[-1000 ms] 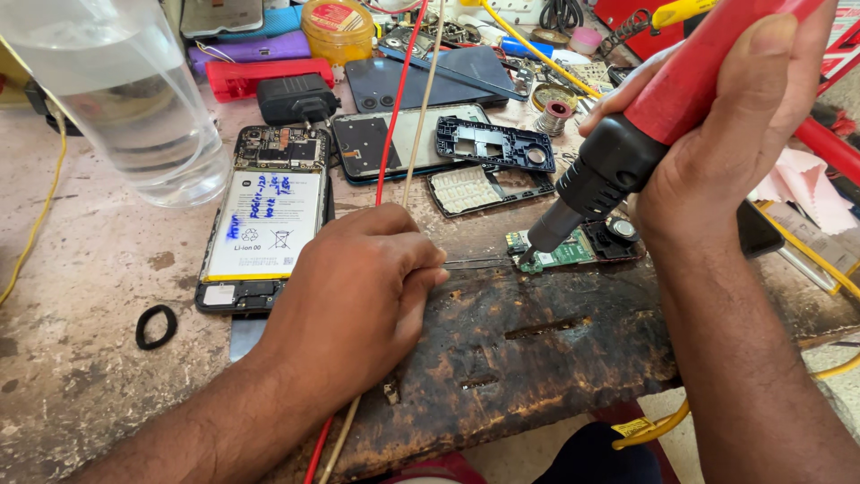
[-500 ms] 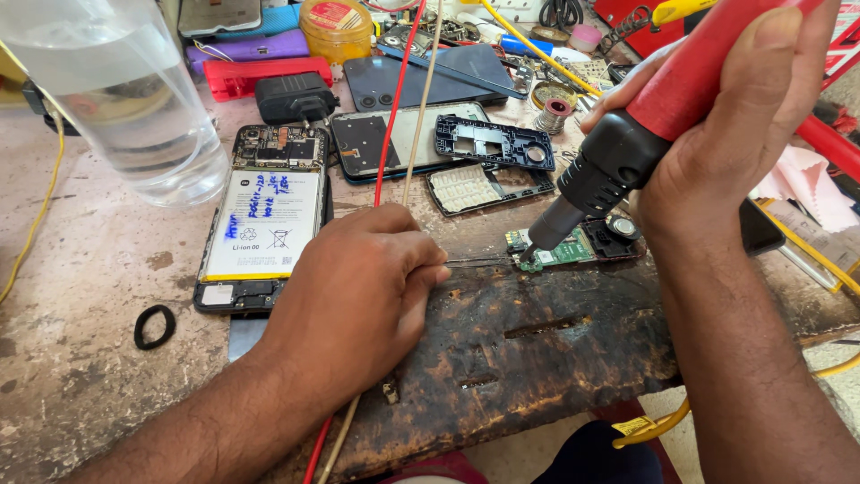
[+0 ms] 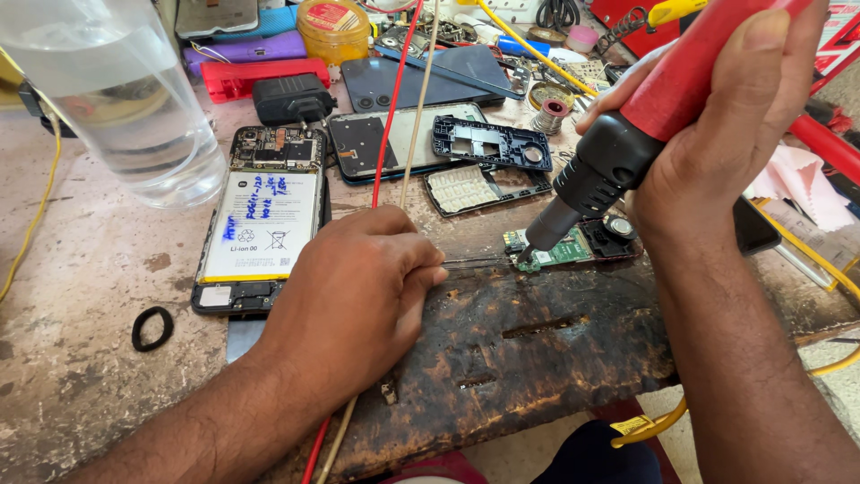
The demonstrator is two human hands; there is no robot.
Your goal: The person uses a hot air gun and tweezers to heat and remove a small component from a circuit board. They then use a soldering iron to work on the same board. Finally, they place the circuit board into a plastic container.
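**Hot air on the small board, tweezers at its edge**

Small green circuit board (image 3: 566, 250) lies on the scorched wooden block (image 3: 537, 341), near the block's far edge, right of centre. A dark round part sits at the board's right end. The board looks bare, out of any phone body.

Right hand (image 3: 717, 134) is clenched round the red barrel of a hot-air tool (image 3: 627, 143), held slanting down and to the left; its black nozzle tip stands just over, perhaps touching, the board's left end. Left hand (image 3: 354, 287) rests knuckles-up on the block, fingers curled shut on thin metal tweezers (image 3: 475, 262) whose tips reach the board's left edge, right under the nozzle. Grip itself is mostly hidden under the hand.

Judgement: the heating step is in hand, with a part at the board's left end being loosened or seated while the tweezers wait on it. The next move likely calls for a steady nozzle, a light tweezer touch, and no sideways nudge against neighbouring parts once the solder softens. Whether the solder has flowed cannot be told.

Around: an opened phone with white battery (image 3: 260, 224) lies just left of the left hand. A red wire (image 3: 387, 125) and a tan one run up the bench past it. Beyond are a black phone frame (image 3: 488, 143), a grey keypad piece (image 3: 466, 188), a black charger block (image 3: 291, 97), a yellow tin (image 3: 333, 27). A clear water bottle (image 3: 116, 99) stands far left; a black rubber ring (image 3: 152, 328) lies on the worn bench
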